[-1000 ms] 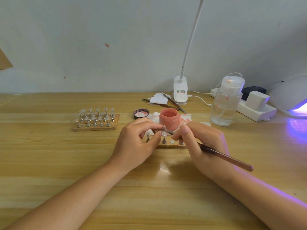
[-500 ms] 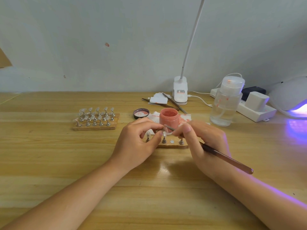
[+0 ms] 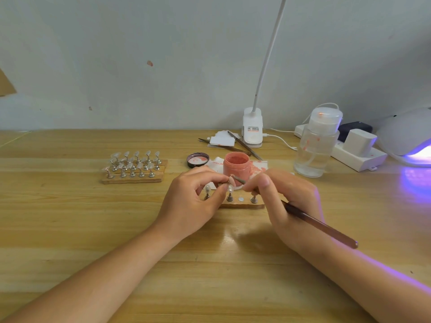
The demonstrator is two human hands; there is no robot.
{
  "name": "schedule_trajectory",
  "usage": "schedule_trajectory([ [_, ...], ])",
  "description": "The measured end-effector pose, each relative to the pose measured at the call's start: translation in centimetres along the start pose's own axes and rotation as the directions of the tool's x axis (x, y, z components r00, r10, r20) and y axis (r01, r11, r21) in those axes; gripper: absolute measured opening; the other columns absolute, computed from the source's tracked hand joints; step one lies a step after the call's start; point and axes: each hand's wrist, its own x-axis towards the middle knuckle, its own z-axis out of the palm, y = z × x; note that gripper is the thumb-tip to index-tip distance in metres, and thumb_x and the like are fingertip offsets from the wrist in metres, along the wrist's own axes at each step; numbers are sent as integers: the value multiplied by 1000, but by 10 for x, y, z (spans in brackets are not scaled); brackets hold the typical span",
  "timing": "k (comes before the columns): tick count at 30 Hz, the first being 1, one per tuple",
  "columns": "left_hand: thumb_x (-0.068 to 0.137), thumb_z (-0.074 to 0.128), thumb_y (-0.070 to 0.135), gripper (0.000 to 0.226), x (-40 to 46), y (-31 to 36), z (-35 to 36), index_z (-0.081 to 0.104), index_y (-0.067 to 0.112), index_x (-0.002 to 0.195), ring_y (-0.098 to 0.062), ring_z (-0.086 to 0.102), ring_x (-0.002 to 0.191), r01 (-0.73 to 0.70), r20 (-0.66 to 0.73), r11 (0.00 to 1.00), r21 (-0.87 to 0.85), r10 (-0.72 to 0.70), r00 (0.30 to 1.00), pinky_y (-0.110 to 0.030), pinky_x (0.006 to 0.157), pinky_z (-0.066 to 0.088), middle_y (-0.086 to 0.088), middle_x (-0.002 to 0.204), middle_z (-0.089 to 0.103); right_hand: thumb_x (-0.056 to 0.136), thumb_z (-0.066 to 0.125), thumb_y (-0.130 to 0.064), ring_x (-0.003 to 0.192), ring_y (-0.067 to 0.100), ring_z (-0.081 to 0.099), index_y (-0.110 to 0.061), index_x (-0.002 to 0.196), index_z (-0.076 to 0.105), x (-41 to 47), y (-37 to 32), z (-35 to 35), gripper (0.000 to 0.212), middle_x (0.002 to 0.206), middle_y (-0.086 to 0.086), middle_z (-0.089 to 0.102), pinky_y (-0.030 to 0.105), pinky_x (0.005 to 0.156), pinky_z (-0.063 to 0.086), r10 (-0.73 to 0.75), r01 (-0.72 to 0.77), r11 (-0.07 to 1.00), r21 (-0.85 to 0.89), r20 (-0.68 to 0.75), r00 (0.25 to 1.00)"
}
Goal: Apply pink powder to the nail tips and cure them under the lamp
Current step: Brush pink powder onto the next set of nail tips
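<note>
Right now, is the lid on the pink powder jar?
No, the jar stands open with its powder showing, and the lid lies upturned on the table beside it.

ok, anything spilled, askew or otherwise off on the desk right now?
Minor mess only. Pink smears mark the white paper under the open powder jar, and pink flecks spot the clear pump bottle. The jar's lid lies upturned beside it. The near wooden stand has one bare slot. Nothing looks tipped or broken.
</note>
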Motion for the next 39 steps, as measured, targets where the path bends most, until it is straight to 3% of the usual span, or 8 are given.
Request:
schedule_trajectory([
  [4,75,61,12,13,0,0,0,68,23,79,5,43,57,-7,8,1000,22,6,1000,-7,56,31,10,72,62,96,33,-40,57,3,56,-5,62,67,-2,2,-1,59,59,-4,61,21,55,44,39,-41,996,75,23,999],
  [8,75,61,9,12,0,0,0,71,11,81,16,47,64,-11,12,1000,27,11,1000,0,61,31,13,74,61,95,38,-28,64,11,62,-4,70,68,-1,2,-1,46,66,-1,64,33,59,50,30,-30,998,46,1,1000],
  [12,75,61,7,11,-1,1,0,71,11,79,19,47,66,-30,19,999,35,29,999,1,63,31,15,75,60,95,35,-40,56,6,58,-3,62,67,-2,1,-3,58,59,0,63,28,54,47,87,-90,990,104,32,996],
  [16,76,61,8,12,-1,1,0,72,9,82,18,47,66,-31,17,999,41,31,999,1,63,31,10,75,62,95,38,-32,67,5,60,-6,71,69,-1,-1,-2,47,71,-13,61,25,62,47,25,-25,999,31,1,1000],
  [20,75,62,7,11,-1,2,0,71,11,80,19,46,67,-44,28,998,49,43,999,1,64,31,16,74,59,95,33,-44,57,5,58,-5,62,67,-2,1,-2,62,59,-2,62,24,55,46,79,-84,990,110,42,996],
  [24,75,62,8,12,0,0,0,71,11,82,18,47,67,-45,17,998,47,44,999,1,63,31,15,74,59,96,35,-33,63,11,61,-6,69,68,-1,0,-2,50,65,-3,62,32,58,49,31,-32,997,72,17,999],
  [28,75,62,8,11,0,0,0,71,13,80,17,47,67,-63,30,997,55,61,998,0,64,31,13,73,60,93,38,-39,55,10,59,-4,60,66,-2,2,-3,55,57,3,63,31,53,47,121,-123,984,126,25,992],
  [39,77,62,9,11,0,-2,0,71,14,82,16,46,67,-65,33,997,44,63,997,-1,63,31,15,73,58,93,38,-30,58,8,59,-5,61,65,-1,1,-4,48,61,-3,62,30,56,47,86,-87,991,102,14,996],
])
